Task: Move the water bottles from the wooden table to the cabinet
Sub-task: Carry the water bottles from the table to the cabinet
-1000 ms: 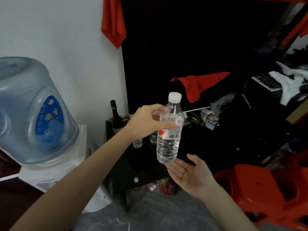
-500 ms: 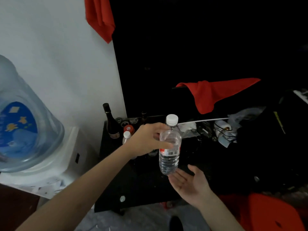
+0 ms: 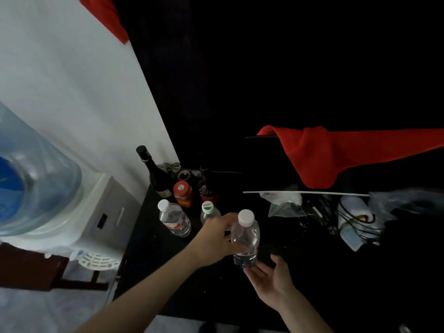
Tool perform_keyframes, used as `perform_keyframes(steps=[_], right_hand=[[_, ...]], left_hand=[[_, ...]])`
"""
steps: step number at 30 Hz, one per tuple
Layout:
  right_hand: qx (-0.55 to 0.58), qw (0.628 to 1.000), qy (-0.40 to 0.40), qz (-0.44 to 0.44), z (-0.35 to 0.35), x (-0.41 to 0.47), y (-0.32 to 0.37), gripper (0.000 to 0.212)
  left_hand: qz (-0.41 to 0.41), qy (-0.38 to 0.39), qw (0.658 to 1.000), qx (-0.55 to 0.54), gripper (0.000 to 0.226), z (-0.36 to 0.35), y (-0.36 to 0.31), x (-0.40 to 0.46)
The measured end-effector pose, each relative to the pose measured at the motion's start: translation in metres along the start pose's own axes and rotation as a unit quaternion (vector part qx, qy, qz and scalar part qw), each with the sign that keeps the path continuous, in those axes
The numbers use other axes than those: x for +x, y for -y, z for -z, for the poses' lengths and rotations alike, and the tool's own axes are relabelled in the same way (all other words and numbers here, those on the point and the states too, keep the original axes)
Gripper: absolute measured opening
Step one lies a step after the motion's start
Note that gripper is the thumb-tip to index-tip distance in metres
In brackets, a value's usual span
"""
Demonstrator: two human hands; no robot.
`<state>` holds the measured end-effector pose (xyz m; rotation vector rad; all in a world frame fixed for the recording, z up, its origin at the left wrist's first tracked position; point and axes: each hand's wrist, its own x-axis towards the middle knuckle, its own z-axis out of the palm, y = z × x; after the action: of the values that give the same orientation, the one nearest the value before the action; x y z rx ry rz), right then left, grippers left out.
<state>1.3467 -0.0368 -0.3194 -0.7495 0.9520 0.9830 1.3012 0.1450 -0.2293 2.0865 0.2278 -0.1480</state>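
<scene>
A clear water bottle (image 3: pixel 245 239) with a white cap was held upright at lower centre of the frame, gripped round its shoulder by the left hand (image 3: pixel 216 239). The right hand (image 3: pixel 271 280) was spread flat, palm up, beneath its base, above the black cabinet top (image 3: pixel 153 255). Two more water bottles (image 3: pixel 175 218) were seen standing behind.

One head-worn view, looking steeply down, close over the dark cabinet (image 3: pixel 153 251) top
</scene>
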Motion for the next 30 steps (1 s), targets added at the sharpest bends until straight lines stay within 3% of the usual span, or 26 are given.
perform_keyframes(steps=[5,10,20,30], right_hand=[[-0.003,1.0,-0.029,-0.004,-0.013,0.038,0.009,0.055],[-0.029,0.998,-0.05,0.003,-0.032,0.058,0.025,0.061],[-0.074,0.995,-0.062,0.034,-0.049,0.079,0.051,0.06],[-0.092,0.995,-0.03,-0.003,-0.033,0.076,0.074,0.07]], left_hand=[[0.031,0.001,0.999,0.023,0.055,-0.013,0.032,0.026],[0.047,0.001,0.998,0.028,0.061,-0.019,0.054,0.048],[0.071,-0.058,0.996,-0.016,0.069,-0.038,0.064,0.08],[0.062,-0.01,0.998,0.029,0.063,-0.037,0.043,0.088]])
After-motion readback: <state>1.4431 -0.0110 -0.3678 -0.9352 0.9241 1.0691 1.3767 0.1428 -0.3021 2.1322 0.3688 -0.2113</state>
